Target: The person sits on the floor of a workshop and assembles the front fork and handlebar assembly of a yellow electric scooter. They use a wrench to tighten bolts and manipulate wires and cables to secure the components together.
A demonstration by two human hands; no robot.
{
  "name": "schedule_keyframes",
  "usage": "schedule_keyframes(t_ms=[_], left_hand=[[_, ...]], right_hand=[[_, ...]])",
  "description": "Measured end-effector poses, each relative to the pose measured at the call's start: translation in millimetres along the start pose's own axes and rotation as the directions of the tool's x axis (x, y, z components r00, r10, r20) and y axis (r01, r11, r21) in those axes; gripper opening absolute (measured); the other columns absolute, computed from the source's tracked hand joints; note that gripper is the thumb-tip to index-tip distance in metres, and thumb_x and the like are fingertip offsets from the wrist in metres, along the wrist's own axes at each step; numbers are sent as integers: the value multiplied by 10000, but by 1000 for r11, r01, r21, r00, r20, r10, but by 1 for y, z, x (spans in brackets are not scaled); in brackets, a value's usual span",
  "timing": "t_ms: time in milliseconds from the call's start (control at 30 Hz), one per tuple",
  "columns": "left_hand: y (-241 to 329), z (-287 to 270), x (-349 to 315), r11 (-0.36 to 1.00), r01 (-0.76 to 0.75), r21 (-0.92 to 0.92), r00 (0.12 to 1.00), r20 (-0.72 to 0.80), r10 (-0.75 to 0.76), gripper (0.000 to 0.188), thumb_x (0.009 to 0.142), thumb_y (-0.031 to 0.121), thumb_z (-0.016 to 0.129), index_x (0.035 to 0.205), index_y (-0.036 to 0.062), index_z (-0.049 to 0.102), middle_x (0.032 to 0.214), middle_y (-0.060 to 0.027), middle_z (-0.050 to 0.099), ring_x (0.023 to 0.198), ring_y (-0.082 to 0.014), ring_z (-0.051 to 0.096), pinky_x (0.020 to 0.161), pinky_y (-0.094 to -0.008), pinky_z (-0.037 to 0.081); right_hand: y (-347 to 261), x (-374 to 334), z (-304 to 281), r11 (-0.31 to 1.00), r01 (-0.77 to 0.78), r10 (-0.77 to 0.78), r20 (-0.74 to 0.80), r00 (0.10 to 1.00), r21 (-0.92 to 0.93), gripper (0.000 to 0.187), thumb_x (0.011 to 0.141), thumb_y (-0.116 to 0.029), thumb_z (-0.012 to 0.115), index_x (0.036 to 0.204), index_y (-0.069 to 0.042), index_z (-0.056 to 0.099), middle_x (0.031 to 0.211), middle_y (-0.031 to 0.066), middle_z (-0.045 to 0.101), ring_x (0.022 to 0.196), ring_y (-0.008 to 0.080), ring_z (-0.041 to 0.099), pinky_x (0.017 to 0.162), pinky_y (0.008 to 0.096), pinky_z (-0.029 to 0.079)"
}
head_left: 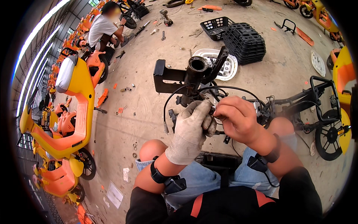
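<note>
My left hand (192, 121), in a dirty white knit glove, is closed with its fingers bent around something small that I cannot make out. Close beside it, my bare right hand (238, 116) pinches thumb to forefinger at the same spot; what lies between the fingertips is hidden. Just beyond both hands stands the black frame head tube (197, 64) of a stripped scooter, its open top facing up. A black bracket (160, 76) is fixed to its left. A black cable (231, 88) arcs from the tube to the right, and a loose cable connector (166, 127) hangs at the left.
Stacked black plastic baskets (245, 44) and a white tray of metal parts (232, 71) lie beyond the tube. Yellow-orange scooters (87, 112) line the left. A rear wheel (329, 136) is at right. Another person (102, 30) crouches far left near a cordless drill (166, 18).
</note>
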State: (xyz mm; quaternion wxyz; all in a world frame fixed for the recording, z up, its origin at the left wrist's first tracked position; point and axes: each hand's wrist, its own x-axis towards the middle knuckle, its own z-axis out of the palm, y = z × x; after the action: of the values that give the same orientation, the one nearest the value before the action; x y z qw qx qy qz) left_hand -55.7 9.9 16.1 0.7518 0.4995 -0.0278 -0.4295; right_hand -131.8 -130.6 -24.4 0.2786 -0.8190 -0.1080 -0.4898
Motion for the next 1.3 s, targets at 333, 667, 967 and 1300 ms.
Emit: schedule_keyframes(t_ms=[333,667,967,1300], left_hand=[[5,7,-4,998,44,-35,998,-44,-46,195,1016,224,529,906,64,534,570,24,370,504,-130,410,471,-277,341],[6,-6,-2,993,-58,-103,998,-12,57,181,997,203,579,943,37,531,588,15,375,517,-126,403,475,-285,354],[24,-15,0,993,-113,15,992,-62,114,219,1030,242,493,899,73,536,560,15,382,507,-157,424,492,-305,360],[24,-33,-43,745,-192,639,977,55,205,183,989,74,523,1129,-31,577,838,-89,650,801,-157,631,735,-291,515]], right_hand=[[-1,-2,0,997,-57,57,0,998,53,335,618,116,691,901,-42,607,897,92,617,669,240,628,528,327,499],[-7,-1,-2,991,-69,73,-33,997,114,300,679,125,702,907,-32,587,911,111,616,689,240,638,546,312,512],[-14,4,-10,931,-205,223,-26,974,303,209,826,94,688,938,-21,555,1020,143,627,832,230,679,599,278,557],[-16,0,-5,952,-252,195,286,938,176,154,832,-18,722,960,-42,640,874,108,675,717,266,680,597,336,540]])
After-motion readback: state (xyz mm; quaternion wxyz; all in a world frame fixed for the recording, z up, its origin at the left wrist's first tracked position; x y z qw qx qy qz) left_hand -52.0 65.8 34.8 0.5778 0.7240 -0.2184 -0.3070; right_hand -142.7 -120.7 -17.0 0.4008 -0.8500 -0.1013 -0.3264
